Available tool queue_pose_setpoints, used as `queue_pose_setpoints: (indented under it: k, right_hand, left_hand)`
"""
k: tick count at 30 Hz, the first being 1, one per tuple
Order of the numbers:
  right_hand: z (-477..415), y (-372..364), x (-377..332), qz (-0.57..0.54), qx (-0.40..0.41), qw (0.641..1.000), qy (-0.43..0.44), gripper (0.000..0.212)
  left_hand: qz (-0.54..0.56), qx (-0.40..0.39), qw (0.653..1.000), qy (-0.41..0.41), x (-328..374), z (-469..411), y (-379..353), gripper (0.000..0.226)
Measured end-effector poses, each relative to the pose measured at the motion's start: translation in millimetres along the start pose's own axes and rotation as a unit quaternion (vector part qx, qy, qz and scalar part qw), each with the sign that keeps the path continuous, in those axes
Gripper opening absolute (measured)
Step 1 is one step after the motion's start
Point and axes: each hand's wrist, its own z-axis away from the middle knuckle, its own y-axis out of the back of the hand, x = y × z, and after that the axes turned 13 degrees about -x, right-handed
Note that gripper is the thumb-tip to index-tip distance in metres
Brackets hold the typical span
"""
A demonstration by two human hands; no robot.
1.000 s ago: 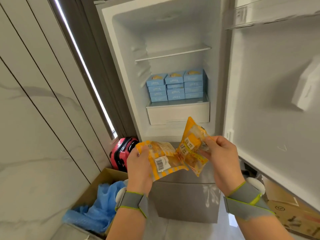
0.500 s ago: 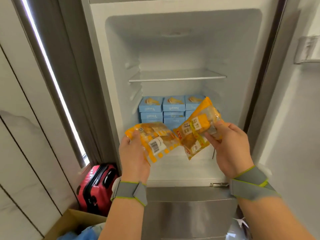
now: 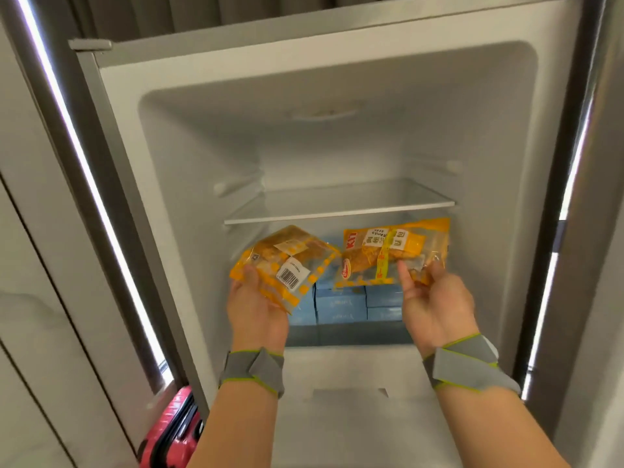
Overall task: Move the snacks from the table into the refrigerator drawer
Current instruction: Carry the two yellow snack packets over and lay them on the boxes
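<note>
Left hand pinches left snack packet; right hand pinches right snack packet; both at open fridge; drawer looks closed; neither stowed yet.

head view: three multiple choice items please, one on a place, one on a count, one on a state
1. Relative to the glass shelf, the blue boxes sit:
A) on top of it
B) outside the fridge
C) below it

2. How many yellow snack packets are held up?
A) one
B) two
C) three

3. The right hand is:
A) gripping a packet
B) empty
C) pressing on the shelf

Answers:
1 C: the boxes are stacked under the shelf, behind the packets.
2 B: the left hand holds one and the right hand another.
3 A: its fingers pinch the packet's lower edge.
</note>
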Motion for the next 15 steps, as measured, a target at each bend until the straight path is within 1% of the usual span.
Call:
queue_pose_setpoints:
  k: [4, 6, 8, 10, 11, 12, 15]
  right_hand:
    - [-50.3, 2.9, 9.7, -0.058, 0.011, 0.998, -0.028, 0.031]
    - [-70.9, 4.1, 15.0, -0.102, 0.019, 0.994, -0.041, 0.031]
    - [-90.0, 3.3, 17.8, -0.113, 0.034, 0.993, -0.031, 0.032]
    - [-102.7, 6.2, 25.2, -0.074, 0.04, 0.996, -0.008, 0.033]
    - [-107.1, 5.8, 26.7, -0.068, 0.044, 0.997, -0.004, 0.033]
    - [-103.9, 11.0, 27.5, -0.038, 0.036, 0.999, -0.005, 0.032]
    - [-107.9, 20.2, 35.2, 0.101, 0.006, 0.995, -0.011, 0.025]
  left_hand:
    - [0.022, 0.005, 1.0, -0.021, -12.5, -35.6, -1.3, 0.04]
    - [0.015, 0.042, 0.998, -0.034, -17.5, -53.2, -0.4, 0.037]
    - [0.006, 0.06, 0.996, -0.064, -23.2, -78.4, 2.3, 0.035]
    - [-0.029, 0.064, 0.994, -0.085, -30.2, -97.4, 3.1, 0.027]
    - [-0.046, 0.063, 0.993, -0.086, -33.8, -103.0, 2.4, 0.024]
    - [-0.06, 0.064, 0.993, -0.082, -38.7, -101.2, 7.0, 0.023]
    - [-0.114, 0.078, 0.99, -0.008, -51.5, -109.3, 22.8, 0.015]
